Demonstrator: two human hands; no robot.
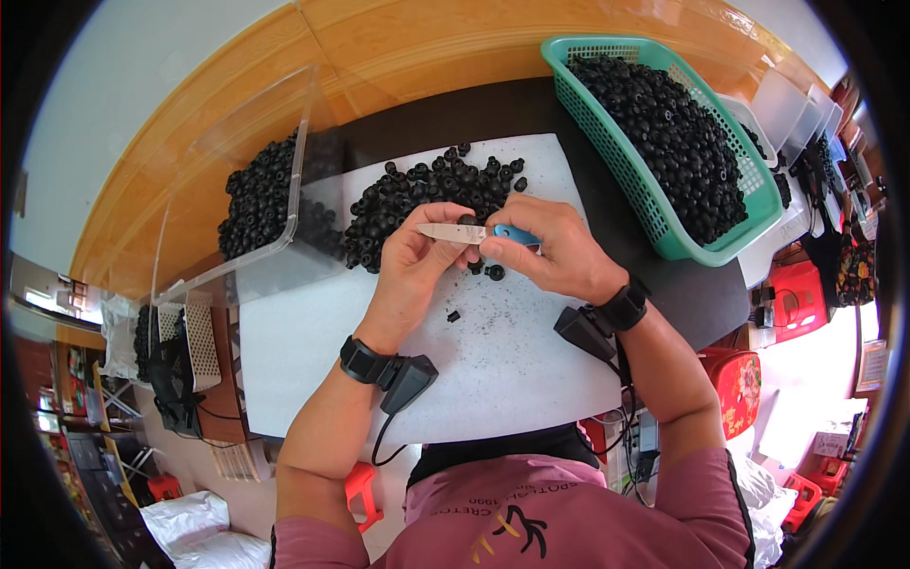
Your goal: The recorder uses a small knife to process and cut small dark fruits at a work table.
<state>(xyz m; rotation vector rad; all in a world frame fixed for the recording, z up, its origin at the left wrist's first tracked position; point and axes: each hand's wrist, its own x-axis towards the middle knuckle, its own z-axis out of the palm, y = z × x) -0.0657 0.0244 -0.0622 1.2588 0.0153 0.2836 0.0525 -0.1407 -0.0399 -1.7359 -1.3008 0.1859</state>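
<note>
My left hand (417,251) pinches a small round black part (467,220) between its fingers. My right hand (559,248) is closed round the blue handle of a small knife (453,232). The knife's pale blade lies across the left fingertips, right by the black part. Just beyond both hands spreads a heap of similar black parts (408,194), some with a hollow end. A small black scrap (453,316) lies nearer to me, among dark specks on the white foam sheet (313,360).
At left, a clear plastic bin (301,180) holds many black parts. A green perforated basket (626,156) full of them stands at the right. The sheet lies on a dark table (701,299). Wrist devices with cables are strapped to both my forearms.
</note>
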